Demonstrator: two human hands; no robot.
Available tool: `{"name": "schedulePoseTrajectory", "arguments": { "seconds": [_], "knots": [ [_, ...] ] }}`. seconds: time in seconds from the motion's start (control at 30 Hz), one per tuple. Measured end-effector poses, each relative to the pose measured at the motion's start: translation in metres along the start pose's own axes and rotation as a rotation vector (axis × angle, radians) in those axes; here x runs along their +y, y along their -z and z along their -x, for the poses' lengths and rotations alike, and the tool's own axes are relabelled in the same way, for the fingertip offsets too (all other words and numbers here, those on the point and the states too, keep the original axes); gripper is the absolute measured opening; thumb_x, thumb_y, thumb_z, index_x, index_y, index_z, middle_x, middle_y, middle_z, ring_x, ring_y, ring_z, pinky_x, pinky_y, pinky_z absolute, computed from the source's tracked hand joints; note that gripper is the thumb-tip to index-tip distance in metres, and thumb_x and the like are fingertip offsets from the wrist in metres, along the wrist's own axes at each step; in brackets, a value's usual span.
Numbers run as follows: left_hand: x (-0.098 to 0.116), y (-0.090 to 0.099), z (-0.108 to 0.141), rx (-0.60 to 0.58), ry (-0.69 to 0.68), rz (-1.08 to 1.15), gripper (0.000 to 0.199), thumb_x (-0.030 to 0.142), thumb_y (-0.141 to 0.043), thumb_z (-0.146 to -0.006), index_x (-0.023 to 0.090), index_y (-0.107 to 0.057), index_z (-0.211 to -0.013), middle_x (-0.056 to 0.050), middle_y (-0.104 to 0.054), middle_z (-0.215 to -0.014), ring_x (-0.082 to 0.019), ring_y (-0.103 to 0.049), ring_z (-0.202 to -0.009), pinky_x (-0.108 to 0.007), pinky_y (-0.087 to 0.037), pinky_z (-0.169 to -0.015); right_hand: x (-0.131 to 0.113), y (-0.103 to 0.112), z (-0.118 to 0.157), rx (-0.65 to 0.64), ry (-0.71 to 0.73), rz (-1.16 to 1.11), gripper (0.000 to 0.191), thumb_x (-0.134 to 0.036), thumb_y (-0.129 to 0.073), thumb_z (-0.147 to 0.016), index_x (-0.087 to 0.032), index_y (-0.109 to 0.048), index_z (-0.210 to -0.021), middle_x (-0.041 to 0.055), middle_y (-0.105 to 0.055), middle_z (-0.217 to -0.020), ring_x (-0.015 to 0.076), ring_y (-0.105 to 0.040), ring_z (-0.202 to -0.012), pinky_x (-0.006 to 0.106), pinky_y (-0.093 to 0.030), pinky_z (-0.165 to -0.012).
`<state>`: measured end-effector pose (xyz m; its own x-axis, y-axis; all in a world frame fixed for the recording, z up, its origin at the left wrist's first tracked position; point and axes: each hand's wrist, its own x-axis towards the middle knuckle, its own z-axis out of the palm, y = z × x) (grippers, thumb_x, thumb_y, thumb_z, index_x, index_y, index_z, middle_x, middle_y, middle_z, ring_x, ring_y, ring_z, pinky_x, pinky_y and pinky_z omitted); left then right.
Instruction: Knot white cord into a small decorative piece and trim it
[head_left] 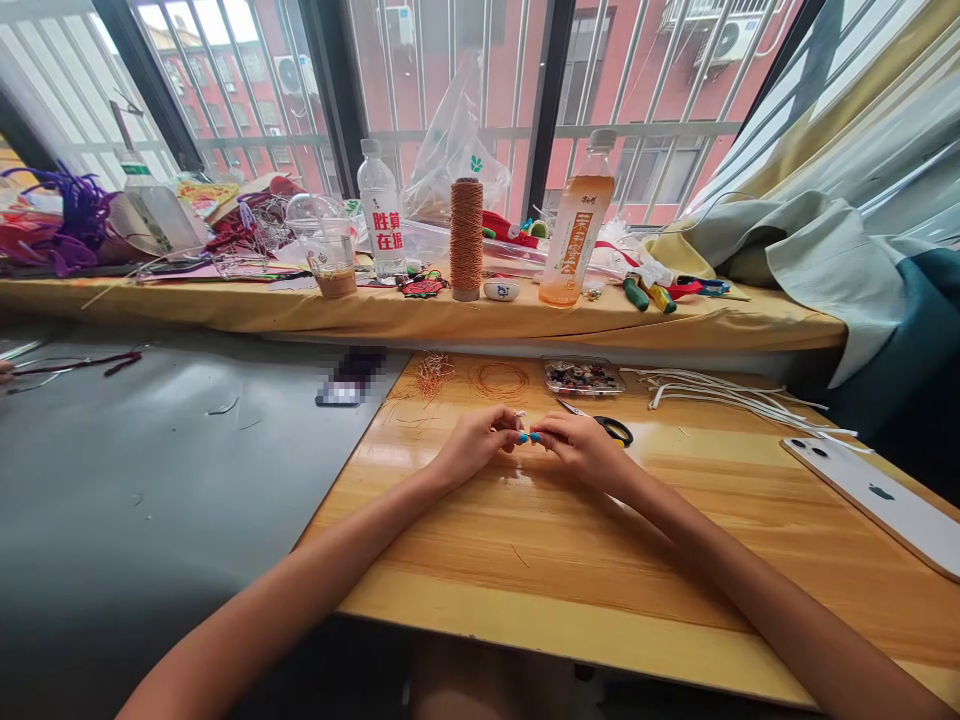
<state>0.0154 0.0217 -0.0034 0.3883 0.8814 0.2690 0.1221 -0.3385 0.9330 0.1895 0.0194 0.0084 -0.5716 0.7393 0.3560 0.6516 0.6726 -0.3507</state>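
Observation:
Over the wooden board, my left hand [486, 440] and my right hand [574, 442] meet fingertip to fingertip, both closed in a pinch. A small white piece [520, 414] pokes up from the left fingers; its kind is too small to tell. Whatever lies between the right fingertips is hidden. Scissors [616, 431] with black handles lie just behind my right hand. Farther back are a coil of thin copper-coloured wire [499, 379], a tangle of short wire pieces [433, 374] and a clear box of mixed beads [583, 377].
White cords [739, 395] and a white phone [881, 490] lie at the right. A dark phone [352, 378] rests on the grey surface [187, 480]. Along the sill stand a copper-coloured spool [466, 240], a water bottle [381, 220], a drink bottle [577, 230] and a cup [330, 260].

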Motion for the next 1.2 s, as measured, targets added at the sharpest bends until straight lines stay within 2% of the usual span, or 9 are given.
{"name": "schedulePoseTrajectory", "arguments": {
  "seconds": [0.17,0.3,0.47,0.63,0.83,1.2],
  "knots": [
    [-0.007,0.002,-0.004,0.006,0.107,0.206,0.016,0.023,-0.06,-0.063,0.012,-0.053,-0.071,0.0,-0.057,-0.062,-0.008,-0.053,-0.056,-0.022,-0.044,-0.058,-0.001,0.001,0.002,0.06,-0.005,0.165,0.025,-0.027,-0.038,-0.084,-0.018,-0.061,-0.083,0.0053,-0.058,-0.078,0.0144,-0.051,-0.067,0.024,-0.035,-0.059],
    [-0.01,0.003,-0.007,0.052,0.163,0.324,0.023,0.026,-0.065,-0.058,0.011,-0.053,-0.07,-0.002,-0.059,-0.066,-0.009,-0.055,-0.056,-0.025,-0.046,-0.06,0.005,0.003,0.002,0.063,-0.006,0.11,0.024,-0.027,-0.04,-0.083,-0.017,-0.06,-0.086,0.0052,-0.058,-0.078,0.0137,-0.052,-0.068,0.023,-0.037,-0.06],
    [-0.006,0.002,-0.005,0.023,0.143,0.3,0.024,0.027,-0.067,-0.056,0.011,-0.056,-0.07,0.0,-0.06,-0.063,-0.009,-0.056,-0.057,-0.025,-0.046,-0.061,0.014,0.001,0.001,0.043,0.062,0.005,0.022,-0.027,-0.042,-0.082,-0.017,-0.061,-0.084,0.0041,-0.061,-0.075,0.0131,-0.053,-0.068,0.022,-0.038,-0.06],
    [-0.003,0.002,-0.004,-0.017,0.097,0.283,0.023,0.029,-0.064,-0.059,0.011,-0.058,-0.072,0.0,-0.061,-0.065,-0.01,-0.057,-0.06,-0.025,-0.046,-0.064,0.009,0.005,0.002,0.052,0.088,0.112,0.023,-0.026,-0.041,-0.083,-0.017,-0.062,-0.085,0.0048,-0.062,-0.077,0.0138,-0.054,-0.067,0.022,-0.037,-0.058],
    [-0.003,0.003,-0.004,-0.041,0.153,0.294,0.026,0.03,-0.067,-0.055,0.012,-0.058,-0.071,0.001,-0.061,-0.067,-0.011,-0.057,-0.062,-0.026,-0.046,-0.067,0.002,0.013,0.003,0.072,0.133,0.239,0.024,-0.025,-0.039,-0.084,-0.018,-0.062,-0.086,0.0046,-0.063,-0.078,0.0134,-0.055,-0.066,0.022,-0.035,-0.053],
    [0.003,0.003,-0.003,-0.031,0.174,0.292,0.023,0.026,-0.066,-0.056,0.011,-0.058,-0.072,0.001,-0.061,-0.066,-0.011,-0.057,-0.064,-0.027,-0.045,-0.069,-0.002,0.016,0.005,0.073,0.155,0.265,0.027,-0.025,-0.037,-0.085,-0.018,-0.062,-0.082,0.0056,-0.064,-0.079,0.0131,-0.056,-0.069,0.021,-0.037,-0.056]
  ]
}}
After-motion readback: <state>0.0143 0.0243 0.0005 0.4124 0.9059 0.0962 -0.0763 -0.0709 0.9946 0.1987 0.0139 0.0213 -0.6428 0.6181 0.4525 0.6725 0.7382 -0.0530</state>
